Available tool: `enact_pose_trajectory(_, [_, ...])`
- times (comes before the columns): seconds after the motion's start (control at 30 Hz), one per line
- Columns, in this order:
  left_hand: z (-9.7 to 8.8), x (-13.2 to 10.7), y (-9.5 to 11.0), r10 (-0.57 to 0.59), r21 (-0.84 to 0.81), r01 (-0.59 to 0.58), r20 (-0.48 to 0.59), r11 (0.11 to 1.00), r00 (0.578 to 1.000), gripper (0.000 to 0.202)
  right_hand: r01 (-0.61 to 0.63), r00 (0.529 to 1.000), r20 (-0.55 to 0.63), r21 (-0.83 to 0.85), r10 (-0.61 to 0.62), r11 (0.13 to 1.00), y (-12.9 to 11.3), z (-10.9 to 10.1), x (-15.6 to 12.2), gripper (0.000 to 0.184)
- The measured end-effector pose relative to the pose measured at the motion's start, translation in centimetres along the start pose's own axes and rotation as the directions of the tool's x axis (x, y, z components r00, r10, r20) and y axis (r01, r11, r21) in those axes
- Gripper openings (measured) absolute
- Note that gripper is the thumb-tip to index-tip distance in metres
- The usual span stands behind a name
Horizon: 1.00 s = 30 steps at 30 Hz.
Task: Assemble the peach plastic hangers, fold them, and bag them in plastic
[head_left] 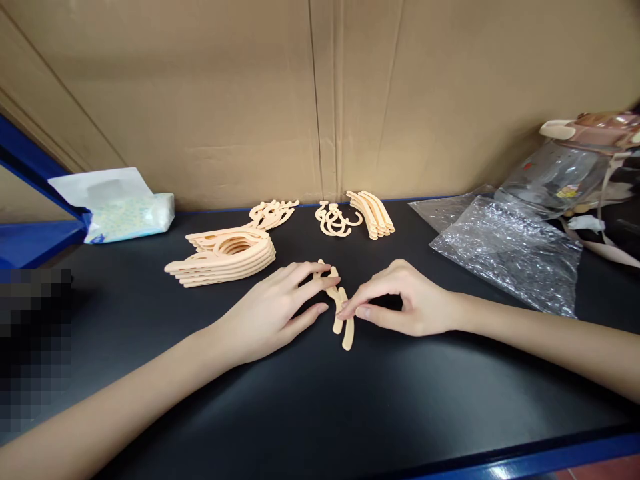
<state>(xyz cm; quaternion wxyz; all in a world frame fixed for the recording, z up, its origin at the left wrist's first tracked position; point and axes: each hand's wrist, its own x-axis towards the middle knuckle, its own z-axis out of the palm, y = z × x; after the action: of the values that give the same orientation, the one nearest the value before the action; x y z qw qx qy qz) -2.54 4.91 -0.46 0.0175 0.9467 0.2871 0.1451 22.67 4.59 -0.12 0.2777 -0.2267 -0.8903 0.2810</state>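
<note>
My left grip (274,310) spread over curved cream plastic strips (349,335), my right grip (413,305) touching them, whether pinching I cannot tell

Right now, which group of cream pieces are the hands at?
The loose pieces, between the left hand and right hand, nearest the front. The stack, flat pile, curly pieces and curved strips have no hand on them.
</note>
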Motion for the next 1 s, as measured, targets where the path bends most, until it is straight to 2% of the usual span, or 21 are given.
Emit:
enact_pose_trajectory(0.07, [0.0, 0.0, 0.0, 0.011, 0.009, -0.011, -0.007, 1.000, 1.000, 0.037, -0.057, 0.998, 0.024, 0.138, 0.054, 0.989, 0.0, -0.2, 0.2, 0.019])
enact_pose_trajectory(0.13, [0.0, 0.0, 0.0, 0.018, 0.017, -0.018, -0.001, 1.000, 1.000, 0.037, -0.091, 0.995, -0.016, 0.246, 0.098, 0.965, 0.1, -0.2, 0.3, 0.020])
enact_pose_trajectory(0.23, [0.0, 0.0, 0.0, 0.020, 0.027, -0.020, 0.010, 0.999, 1.000, 0.038, -0.129, 0.953, -0.244, 0.210, 0.179, 0.969, 0.4, 0.0, 0.3, 0.022])
enact_pose_trajectory(0.3, [0.0, 0.0, 0.1, 0.018, 0.036, -0.019, 0.011, 0.999, 1.000, 0.039, -0.183, 0.911, -0.360, 0.078, 0.199, 0.980, 0.9, 0.1, 0.4, 0.019])
enact_pose_trajectory(0.33, [0.0, 0.0, 0.1, 0.019, 0.041, -0.019, 0.011, 0.999, 1.000, 0.039, -0.209, 0.905, -0.380, -0.007, 0.191, 0.978, 1.1, 0.2, 0.4, 0.019])
enact_pose_trajectory(0.43, [0.0, 0.0, 0.1, 0.015, 0.045, -0.015, 0.007, 0.999, 1.000, 0.040, -0.188, 0.944, -0.321, -0.320, 0.081, 0.929, 2.0, 0.2, 0.7, 0.023])
enact_pose_trajectory(0.5, [-0.1, 0.1, 0.1, 0.014, 0.045, -0.014, 0.000, 0.999, 1.000, 0.040, -0.148, 0.970, -0.241, -0.536, 0.017, 0.831, 2.4, -0.1, 1.2, 0.025])
enact_pose_trajectory(0.57, [-0.1, 0.1, 0.1, 0.020, 0.049, -0.020, -0.002, 0.999, 1.000, 0.040, -0.131, 0.983, -0.185, -0.704, -0.001, 0.698, 2.8, -0.7, 2.0, 0.024])
enact_pose_trajectory(0.63, [-0.1, 0.1, 0.1, 0.029, 0.055, -0.029, 0.002, 0.998, 1.000, 0.040, -0.140, 0.987, -0.158, -0.808, 0.018, 0.572, 3.1, -1.4, 3.0, 0.023])
enact_pose_trajectory(0.7, [0.0, 0.0, 0.1, 0.030, 0.063, -0.030, 0.008, 0.998, 1.000, 0.040, -0.162, 0.986, -0.156, -0.850, 0.054, 0.501, 3.5, -1.8, 4.2, 0.025])
enact_pose_trajectory(0.8, [0.1, 0.0, 0.1, 0.027, 0.074, -0.028, 0.011, 0.997, 1.000, 0.041, -0.191, 0.982, -0.162, -0.837, 0.102, 0.513, 4.1, -2.0, 5.9, 0.028])
enact_pose_trajectory(1.0, [0.1, -0.1, 0.1, 0.024, 0.078, -0.026, 0.025, 0.997, 0.999, 0.041, -0.245, 0.969, -0.200, -0.740, 0.142, 0.627, 5.2, -1.2, 7.3, 0.027])
